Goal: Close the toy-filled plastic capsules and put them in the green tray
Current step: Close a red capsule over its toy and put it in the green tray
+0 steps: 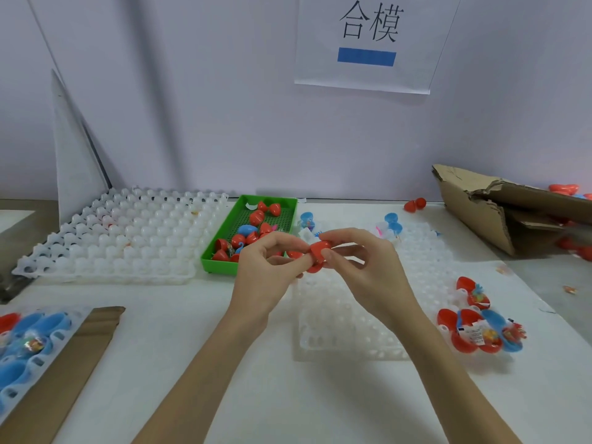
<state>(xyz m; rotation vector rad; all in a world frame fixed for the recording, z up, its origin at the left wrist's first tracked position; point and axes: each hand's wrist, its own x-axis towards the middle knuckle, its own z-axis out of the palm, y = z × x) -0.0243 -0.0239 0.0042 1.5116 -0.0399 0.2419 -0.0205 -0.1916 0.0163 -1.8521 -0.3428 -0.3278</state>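
Both grips pinch red capsule (318,251) | left hand (267,267) | right hand (368,267)

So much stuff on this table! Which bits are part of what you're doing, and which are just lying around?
In the job:
red capsule, held by left hand and right hand
green tray with capsules in it
open toy-filled capsules at right

Lying about:
white moulded tray
torn cardboard box
paper sign on the wall
cardboard strip
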